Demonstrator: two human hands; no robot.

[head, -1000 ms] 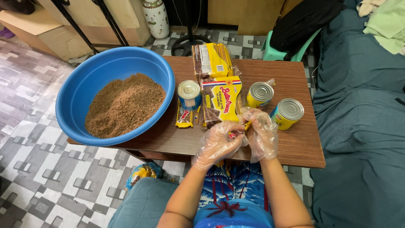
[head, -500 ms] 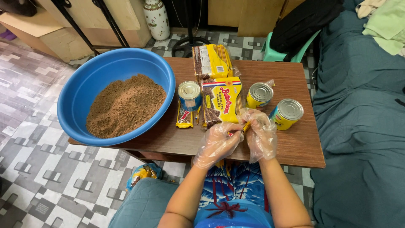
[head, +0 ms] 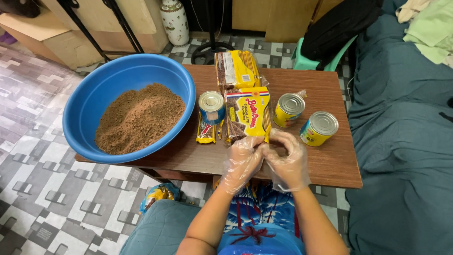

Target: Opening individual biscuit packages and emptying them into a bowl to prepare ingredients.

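Observation:
Both my hands wear thin clear plastic gloves and meet at the near end of a yellow biscuit packet (head: 247, 113) lying on the brown wooden table (head: 325, 163). My left hand (head: 241, 163) pinches the packet's near edge. My right hand (head: 289, 163) grips the same edge from the right, fingertips touching the left hand. A second yellow biscuit packet (head: 236, 70) lies just behind the first. A blue-labelled can (head: 211, 106) stands left of the held packet, with a small yellow wrapper (head: 206, 132) beside it.
A large blue basin (head: 94, 101) holding brown crumbs (head: 139, 118) fills the table's left side. Two yellow cans (head: 289, 109) (head: 319, 128) stand to the right. A teal couch (head: 406, 141) runs along the right; a green stool (head: 302, 59) and a vase (head: 174, 21) stand behind.
Both hands stay at the near end of the yellow packet, with only small finger movements. Nothing else has moved.

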